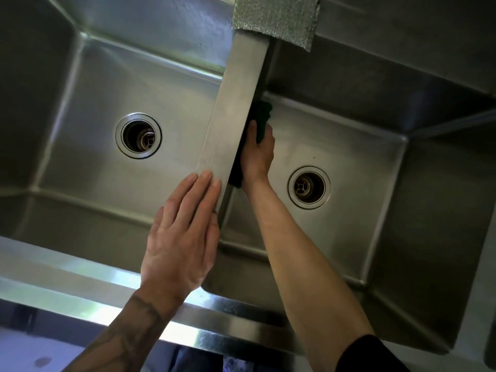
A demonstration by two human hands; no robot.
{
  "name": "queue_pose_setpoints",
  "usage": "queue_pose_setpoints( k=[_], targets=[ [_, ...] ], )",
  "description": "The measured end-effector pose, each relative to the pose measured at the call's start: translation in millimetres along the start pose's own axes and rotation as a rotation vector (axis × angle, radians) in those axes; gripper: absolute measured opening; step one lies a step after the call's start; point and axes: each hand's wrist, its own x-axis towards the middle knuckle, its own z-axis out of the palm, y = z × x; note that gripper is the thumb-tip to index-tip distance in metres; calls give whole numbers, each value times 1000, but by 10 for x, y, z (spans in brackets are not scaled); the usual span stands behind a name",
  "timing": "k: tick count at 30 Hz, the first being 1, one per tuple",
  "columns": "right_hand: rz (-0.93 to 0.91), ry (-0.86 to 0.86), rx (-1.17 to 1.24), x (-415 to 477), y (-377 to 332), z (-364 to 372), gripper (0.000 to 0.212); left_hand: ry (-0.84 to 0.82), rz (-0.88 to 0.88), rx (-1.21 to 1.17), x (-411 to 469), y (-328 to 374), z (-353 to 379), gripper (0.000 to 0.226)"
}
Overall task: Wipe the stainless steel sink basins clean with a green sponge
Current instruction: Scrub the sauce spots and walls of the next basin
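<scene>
The left hand lay flat on the near end of the divider between the two basins; its fingers were straight and close together, the fingertips pointing away from the person, and it gripped nothing. The forearm behind it carried a dark tattoo.

The right hand was down inside the right basin; its fingers were curled round the green sponge and it held the sponge against the side wall of the divider. One end of the sponge stood out beyond the fingers, and a dark edge of it showed below the wrist, close to the wall; how much of the sponge touched the steel I could not tell, because the divider hid a part of it. The right arm ended in a black sleeve.

The right drain was near the hand, but apart from it; the left drain sat in the floor of the left basin. A silver scouring cloth hung over the far end of the divider; the front rim of the sink shone with reflected light.
</scene>
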Motion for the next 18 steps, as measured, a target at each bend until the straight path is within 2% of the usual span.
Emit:
queue_pose_setpoints(
  k=[1,4,6,9,11,16,18],
  targets=[
    [-62,9,12,-94,-29,-23,27,2,0,-4,0,-3,2,52],
    [-241,31,96,-307,-28,-64,32,6,18,3,4,-17,7,52],
    [-224,50,80,-300,-19,-26,36,-2,15,5,6,-15,5,52],
    [-38,48,28,-93,52,45,42,5,7,11,17,-7,0,51],
    [-2,35,8,-150,-9,22,39,6,1,4,18,-7,-8,51],
    [-201,-7,122,-601,-22,-164,34,-3,13,9,19,1,-15,52],
    [-198,-7,90,-518,74,-140,29,0,12,5,15,-4,-15,52]
  ],
)
